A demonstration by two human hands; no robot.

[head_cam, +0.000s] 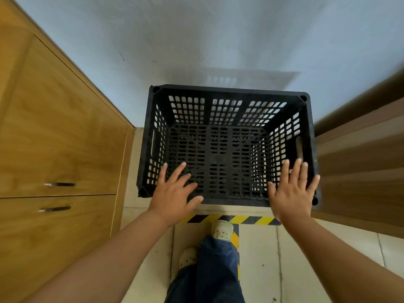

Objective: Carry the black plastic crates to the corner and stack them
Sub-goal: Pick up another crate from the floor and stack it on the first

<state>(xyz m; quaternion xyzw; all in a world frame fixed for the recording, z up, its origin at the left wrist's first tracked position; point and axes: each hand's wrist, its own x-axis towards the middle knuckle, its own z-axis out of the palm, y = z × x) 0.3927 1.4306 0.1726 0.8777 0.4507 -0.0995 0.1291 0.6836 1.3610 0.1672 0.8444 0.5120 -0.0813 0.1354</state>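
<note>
A black plastic crate [227, 92] with perforated walls and floor stands against the pale wall, between a wooden cabinet and a wooden panel. It is empty and seen from above. Whether another crate lies under it is hidden. My left hand [175, 191] hovers over the crate's near left corner, fingers spread, holding nothing. My right hand [294, 189] is over the near right corner, fingers also spread and empty.
A wooden cabinet [54, 138] with two metal handles fills the left side. A brown wooden panel [360, 160] stands close on the right. Yellow-black hazard tape [240, 219] crosses the tiled floor just before the crate. My feet in light shoes stand behind it.
</note>
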